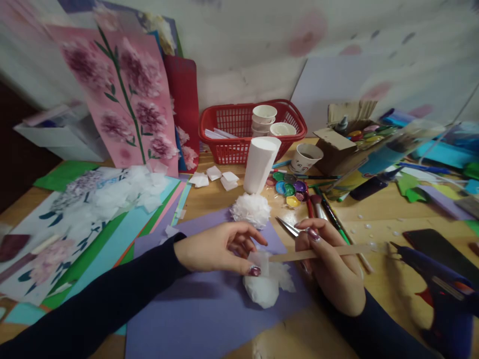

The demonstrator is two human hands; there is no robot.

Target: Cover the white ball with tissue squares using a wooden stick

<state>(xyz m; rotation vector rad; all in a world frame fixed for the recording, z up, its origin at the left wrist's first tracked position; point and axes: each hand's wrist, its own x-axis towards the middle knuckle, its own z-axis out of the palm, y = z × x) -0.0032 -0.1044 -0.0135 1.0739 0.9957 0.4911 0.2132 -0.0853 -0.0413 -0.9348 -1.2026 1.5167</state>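
Observation:
My right hand (329, 259) pinches a flat wooden craft stick (288, 257), which points left. At the stick's left end is a thin white tissue paper square (260, 263), with the thumb of my left hand (228, 249) against it and the other fingers curled above. Just below lies a rounded white paper bundle (262, 291), with ruffled tissue (283, 277) beside it on the purple sheet (187, 309). A fluffy white tissue flower (250, 210) sits behind my hands. Scissors (287, 227) show blades by my right fingers; their handles are partly hidden.
A white paper roll (260, 164) stands behind the flower, near paint pots (290, 188) and a paper cup (307, 158). Behind is a red basket (228, 149). A blue glue gun (441, 284) and dark phone (441, 252) are right; coloured sheets (112, 239) lie left.

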